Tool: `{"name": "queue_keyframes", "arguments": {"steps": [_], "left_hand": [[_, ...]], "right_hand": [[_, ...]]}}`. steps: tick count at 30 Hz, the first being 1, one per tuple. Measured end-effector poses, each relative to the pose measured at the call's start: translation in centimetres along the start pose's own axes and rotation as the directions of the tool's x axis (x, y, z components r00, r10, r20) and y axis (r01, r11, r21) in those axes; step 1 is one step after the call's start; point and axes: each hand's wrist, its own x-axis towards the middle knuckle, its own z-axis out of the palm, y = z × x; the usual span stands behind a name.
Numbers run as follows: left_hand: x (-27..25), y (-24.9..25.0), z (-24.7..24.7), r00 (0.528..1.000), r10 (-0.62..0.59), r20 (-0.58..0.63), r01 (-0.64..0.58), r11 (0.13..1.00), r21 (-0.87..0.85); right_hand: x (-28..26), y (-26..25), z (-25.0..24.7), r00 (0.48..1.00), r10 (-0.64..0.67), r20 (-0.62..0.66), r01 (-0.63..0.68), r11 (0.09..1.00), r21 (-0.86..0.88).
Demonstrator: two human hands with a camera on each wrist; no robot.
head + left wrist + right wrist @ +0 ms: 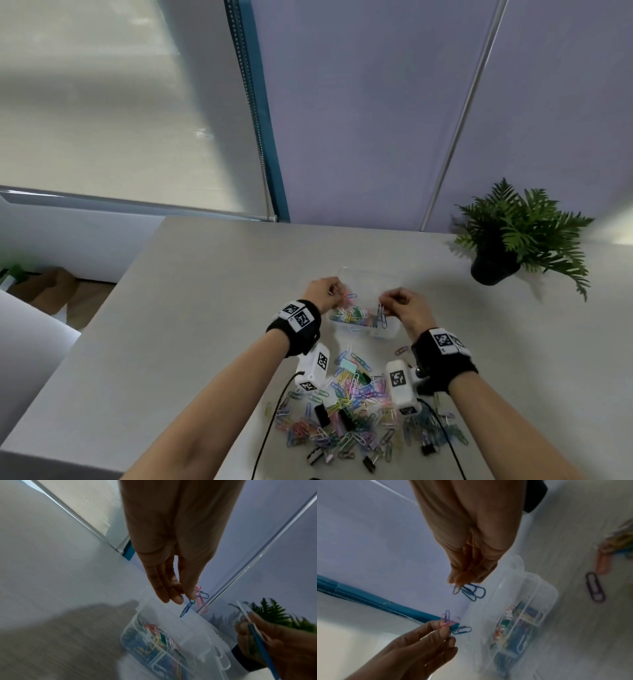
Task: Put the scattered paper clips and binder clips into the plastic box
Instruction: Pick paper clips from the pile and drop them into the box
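Note:
A clear plastic box (388,334) with its lid up stands mid-table and holds several coloured paper clips (352,315). Both hands hover over it. My left hand (337,294) pinches a few blue and pink paper clips (187,607) at its fingertips (178,599). My right hand (385,303) pinches a bunch of blue paper clips (472,591) that dangle above the box (544,592). A big pile of loose paper clips (359,411) lies nearer me, with black binder clips (322,414) and a pale green one (350,365) among them.
A potted fern (513,236) stands at the table's back right. The table's left edge (102,315) drops to the floor. A purple clip (594,586) and an orange one (603,563) lie loose right of the box. Black cables (270,431) trail from the wrist cameras.

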Motion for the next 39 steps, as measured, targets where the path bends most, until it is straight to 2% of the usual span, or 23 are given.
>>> {"name": "queue_keyframes", "arguments": {"steps": [4, 9, 12, 16, 18, 20, 23, 25, 28, 31, 34, 39], "left_hand": [[0.6, -0.7, 1.5, 0.999, -0.036, 0.026, 0.03, 0.981, 0.192], [-0.8, -1.9, 0.7, 0.999, 0.025, 0.022, -0.028, 0.989, 0.147], [-2.6, -3.4, -0.8, 0.998, 0.046, 0.05, -0.05, 0.995, 0.09], [-6.3, -6.8, -2.1, 0.995, -0.018, 0.094, 0.015, 1.0, 0.027], [-8.6, -8.5, -1.9, 0.993, -0.07, 0.09, 0.067, 0.997, 0.038], [-11.1, -10.1, -1.2, 0.989, -0.113, 0.091, 0.102, 0.988, 0.113], [-14.3, -11.9, 0.2, 0.983, -0.147, 0.113, 0.106, 0.946, 0.306], [-15.9, -12.5, 1.3, 0.978, -0.171, 0.119, 0.104, 0.897, 0.429], [-17.1, -12.6, 2.9, 0.975, -0.187, 0.115, 0.108, 0.864, 0.491], [-17.2, -12.6, 4.0, 0.985, -0.161, 0.065, 0.109, 0.866, 0.488], [-16.3, -12.3, 3.9, 0.991, -0.13, -0.001, 0.118, 0.895, 0.431], [-14.7, -11.2, 3.2, 0.991, -0.128, 0.03, 0.1, 0.881, 0.463]], "right_hand": [[1.4, 0.8, -1.1, 0.998, -0.049, -0.034, 0.042, 0.982, -0.183], [1.9, 1.3, -0.9, 0.989, -0.146, -0.03, 0.127, 0.934, -0.335], [1.9, 1.4, -0.1, 0.974, -0.215, 0.074, 0.225, 0.856, -0.466], [0.9, 1.9, 1.8, 0.94, -0.128, 0.316, 0.317, 0.665, -0.676], [-0.9, 2.0, 3.3, 0.907, -0.148, 0.394, 0.398, 0.608, -0.687], [-3.2, 2.3, 5.0, 0.857, -0.144, 0.495, 0.475, 0.592, -0.651], [-6.0, 3.8, 7.4, 0.765, -0.031, 0.643, 0.565, 0.511, -0.647], [-7.1, 4.7, 8.8, 0.731, 0.048, 0.68, 0.598, 0.436, -0.673], [-8.2, 5.6, 10.6, 0.7, 0.132, 0.702, 0.636, 0.332, -0.696], [-8.8, 6.0, 11.3, 0.649, 0.079, 0.757, 0.733, 0.202, -0.649], [-9.0, 6.0, 11.1, 0.626, 0.043, 0.779, 0.761, 0.184, -0.622], [-8.4, 6.6, 9.5, 0.669, 0.032, 0.743, 0.725, 0.194, -0.661]]}}
